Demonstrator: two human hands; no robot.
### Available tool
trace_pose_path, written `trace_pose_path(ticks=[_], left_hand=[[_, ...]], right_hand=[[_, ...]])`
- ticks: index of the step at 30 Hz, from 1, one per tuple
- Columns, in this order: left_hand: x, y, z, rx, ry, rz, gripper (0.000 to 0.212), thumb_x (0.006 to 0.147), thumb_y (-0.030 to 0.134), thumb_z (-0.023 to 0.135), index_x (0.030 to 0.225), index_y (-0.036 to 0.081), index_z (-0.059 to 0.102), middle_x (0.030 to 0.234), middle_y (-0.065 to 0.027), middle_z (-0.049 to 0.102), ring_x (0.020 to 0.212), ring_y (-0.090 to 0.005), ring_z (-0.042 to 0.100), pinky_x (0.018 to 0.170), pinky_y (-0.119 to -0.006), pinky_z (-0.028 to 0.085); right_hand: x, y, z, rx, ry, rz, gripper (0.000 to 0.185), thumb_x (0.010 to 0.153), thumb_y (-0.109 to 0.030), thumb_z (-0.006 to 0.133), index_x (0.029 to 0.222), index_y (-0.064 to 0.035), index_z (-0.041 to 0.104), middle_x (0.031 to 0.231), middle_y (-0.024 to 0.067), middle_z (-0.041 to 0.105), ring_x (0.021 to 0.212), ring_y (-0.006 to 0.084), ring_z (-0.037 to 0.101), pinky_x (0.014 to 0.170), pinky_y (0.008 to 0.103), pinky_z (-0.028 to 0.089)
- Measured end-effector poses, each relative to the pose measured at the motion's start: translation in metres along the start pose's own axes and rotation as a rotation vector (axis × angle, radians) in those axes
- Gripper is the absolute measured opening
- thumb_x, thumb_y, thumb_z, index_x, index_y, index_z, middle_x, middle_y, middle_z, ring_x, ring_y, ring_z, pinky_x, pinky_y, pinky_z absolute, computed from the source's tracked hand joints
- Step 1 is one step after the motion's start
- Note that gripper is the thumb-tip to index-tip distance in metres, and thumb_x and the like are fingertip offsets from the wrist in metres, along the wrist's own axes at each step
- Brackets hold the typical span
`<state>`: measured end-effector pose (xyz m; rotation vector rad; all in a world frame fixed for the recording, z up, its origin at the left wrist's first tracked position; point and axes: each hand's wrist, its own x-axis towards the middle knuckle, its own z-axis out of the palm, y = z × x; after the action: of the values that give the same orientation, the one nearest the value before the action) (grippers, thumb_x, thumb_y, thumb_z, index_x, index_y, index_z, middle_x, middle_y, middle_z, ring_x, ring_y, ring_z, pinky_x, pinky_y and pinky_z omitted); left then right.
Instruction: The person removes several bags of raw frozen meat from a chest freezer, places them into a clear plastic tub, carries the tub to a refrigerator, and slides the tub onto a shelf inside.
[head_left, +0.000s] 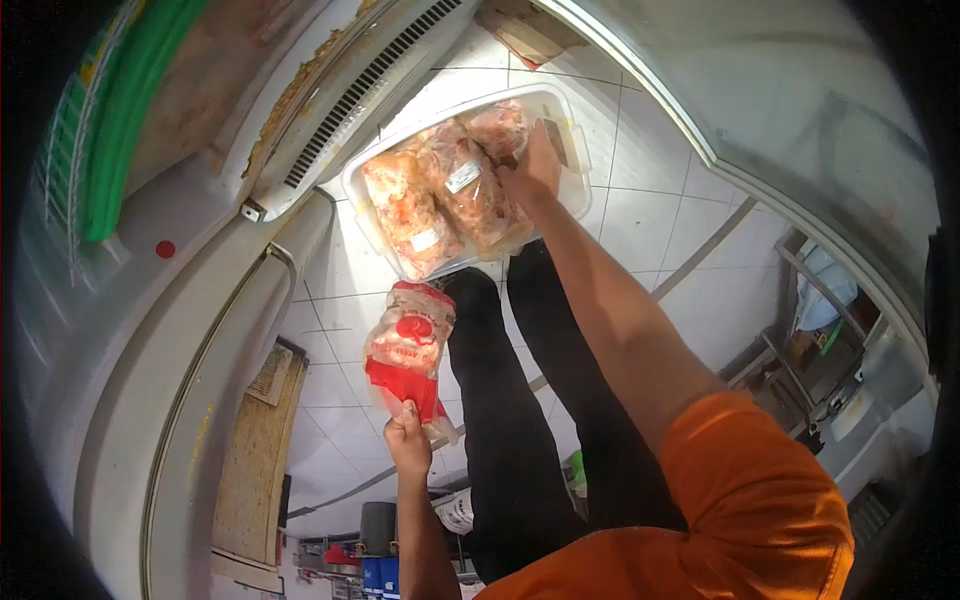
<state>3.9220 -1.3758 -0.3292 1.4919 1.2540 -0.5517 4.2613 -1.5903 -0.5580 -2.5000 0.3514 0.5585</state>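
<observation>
On the tiled floor stands a white plastic tub (584, 166) with several clear bags of raw meat (397, 202) in it, some bearing labels. My right hand (534, 169) reaches into the tub's right part, its fingers at the meat bags; whether it grips one cannot be told. My left hand (409, 439) pinches the gathered end of a printed red and clear plastic bag (412, 330) with pale contents. That bag hangs just outside the tub's near left edge.
An open chest-like appliance with a vent grille (371, 94) and green rack (112, 165) is at the left. A glass-like door panel (810, 97) curves along the right. Cardboard (529, 34) lies beyond the tub. A wooden board (259, 457) stands lower left.
</observation>
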Motion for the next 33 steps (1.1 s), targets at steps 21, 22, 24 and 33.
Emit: trace_pose_path(ticks=[21, 22, 24, 33], left_hand=[[0.010, 0.010, -0.014, 0.328, -0.041, -0.040, 0.051, 0.107, 0.039, 0.048, 0.066, 0.010, 0.048, 0.059, 0.0048, 0.047, 0.054, -0.0053, 0.041, 0.047, -0.027, 0.030], [0.011, 0.012, -0.010, 0.344, -0.028, -0.007, 0.051, 0.104, 0.045, 0.051, 0.065, 0.012, 0.048, 0.056, 0.0048, 0.046, 0.048, -0.0055, 0.040, 0.043, -0.027, 0.028], [0.009, 0.014, -0.012, 0.364, -0.004, 0.024, 0.052, 0.102, 0.050, 0.054, 0.065, 0.014, 0.048, 0.053, 0.0048, 0.045, 0.042, -0.0057, 0.039, 0.039, -0.027, 0.026], [0.014, 0.018, -0.011, 0.438, -0.091, 0.029, 0.052, 0.106, 0.040, 0.050, 0.064, 0.010, 0.049, 0.057, 0.0054, 0.045, 0.053, -0.0052, 0.039, 0.047, -0.028, 0.030]], right_hand=[[-0.053, 0.005, 0.030, -0.093, 0.224, -0.019, 0.066, 0.071, -0.033, 0.081, 0.122, -0.0008, 0.053, 0.122, 0.0207, 0.053, 0.115, 0.0387, 0.049, 0.097, 0.0512, 0.039], [-0.060, -0.003, 0.030, -0.084, 0.222, -0.015, 0.066, 0.071, -0.033, 0.081, 0.122, -0.0008, 0.053, 0.122, 0.0207, 0.053, 0.115, 0.0387, 0.049, 0.097, 0.0512, 0.039], [-0.069, -0.020, 0.029, 0.048, 0.143, 0.138, 0.056, 0.074, -0.031, 0.078, 0.116, -0.0024, 0.054, 0.122, 0.0179, 0.049, 0.117, 0.0363, 0.046, 0.097, 0.0522, 0.035], [0.032, 0.059, 0.022, 0.276, -0.023, -0.259, 0.110, 0.059, -0.036, 0.091, 0.148, -0.0016, 0.037, 0.144, 0.0261, 0.047, 0.136, 0.0410, 0.043, 0.116, 0.0457, 0.032]])
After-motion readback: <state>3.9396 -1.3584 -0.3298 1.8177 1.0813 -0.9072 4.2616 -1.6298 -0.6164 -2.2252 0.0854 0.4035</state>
